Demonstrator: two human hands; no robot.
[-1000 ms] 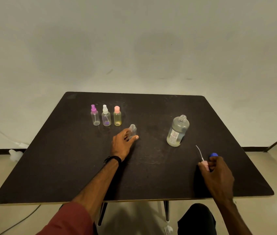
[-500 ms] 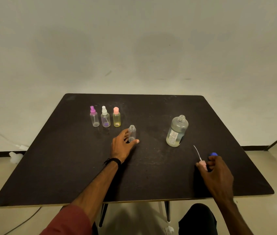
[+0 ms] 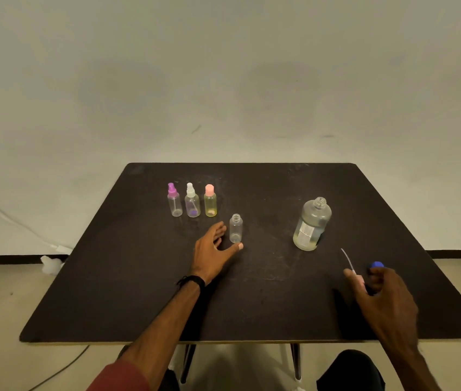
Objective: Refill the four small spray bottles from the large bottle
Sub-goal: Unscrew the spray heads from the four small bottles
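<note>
A small clear spray bottle (image 3: 236, 228) stands uncapped near the middle of the dark table (image 3: 139, 277). My left hand (image 3: 212, 249) lies beside it with fingers spread; the thumb tip is at the bottle's base and the fingers are apart from it. My right hand (image 3: 384, 294) pinches a pink spray head (image 3: 360, 280) low over the table, its thin dip tube pointing up and away. A blue cap (image 3: 376, 264) lies just beyond the fingers. The large bottle (image 3: 312, 224) stands open, holding pale liquid. Three capped small bottles stand in a row: purple-topped (image 3: 174, 203), white-topped (image 3: 192, 204), pink-topped (image 3: 210, 203).
A plain wall rises behind the table. A white cable and a white object (image 3: 50, 263) lie on the floor at the left. The table's front edge is close to my body, with its legs below.
My left hand has let go of the uncapped small bottle and spread open beside it. The right hand still holds the spray head in nearly the same place.
</note>
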